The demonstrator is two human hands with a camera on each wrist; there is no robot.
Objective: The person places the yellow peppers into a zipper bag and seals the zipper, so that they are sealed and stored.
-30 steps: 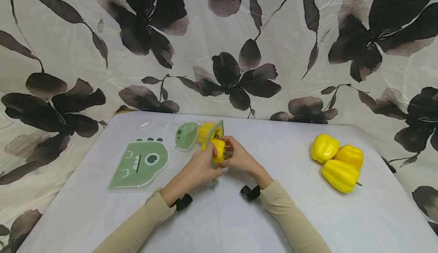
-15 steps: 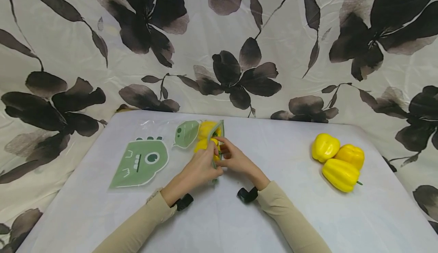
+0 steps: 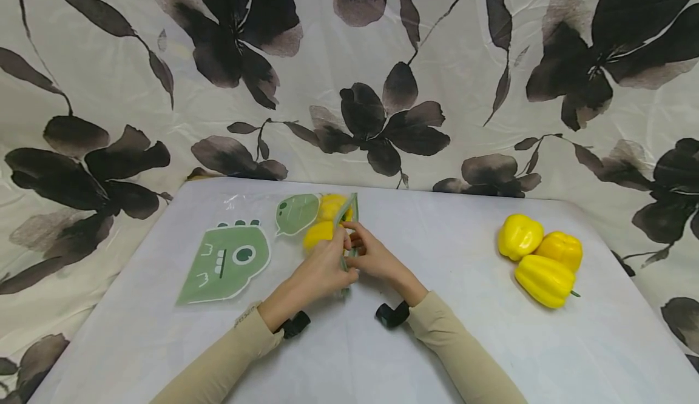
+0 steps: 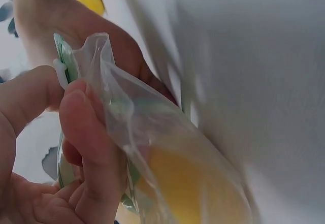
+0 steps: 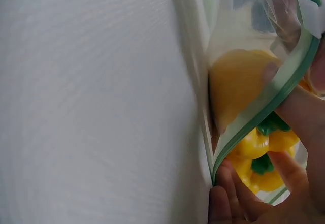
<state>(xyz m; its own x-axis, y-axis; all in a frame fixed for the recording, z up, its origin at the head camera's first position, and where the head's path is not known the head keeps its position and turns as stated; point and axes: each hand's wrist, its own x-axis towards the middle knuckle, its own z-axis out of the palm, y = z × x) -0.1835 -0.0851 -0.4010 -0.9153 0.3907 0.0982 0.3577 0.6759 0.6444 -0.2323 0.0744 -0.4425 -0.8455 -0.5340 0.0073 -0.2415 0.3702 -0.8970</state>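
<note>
In the head view a clear zip bag (image 3: 297,215) with a green print lies at the middle, mouth to the right. Inside are a nearer yellow bell pepper (image 3: 318,234) and a farther one (image 3: 330,205). My left hand (image 3: 322,269) pinches the mouth's edge near the white slider (image 4: 61,73). My right hand (image 3: 379,261) is at the mouth opposite. In the right wrist view its lower fingers hold the green zip strip (image 5: 264,109) at its lower end, while another finger reaches towards the peppers' green stems (image 5: 262,164). My left palm is largely hidden there.
A second, flat bag with a green dinosaur print (image 3: 224,264) lies to the left. Three yellow bell peppers (image 3: 540,261) sit grouped at the right on the white table (image 3: 453,246). A flowered cloth (image 3: 349,58) hangs behind the table.
The nearer pepper has moved left, from the bag's mouth and my right fingers to deeper inside. My right hand has shifted slightly left; my left hand has stayed at the edge.
</note>
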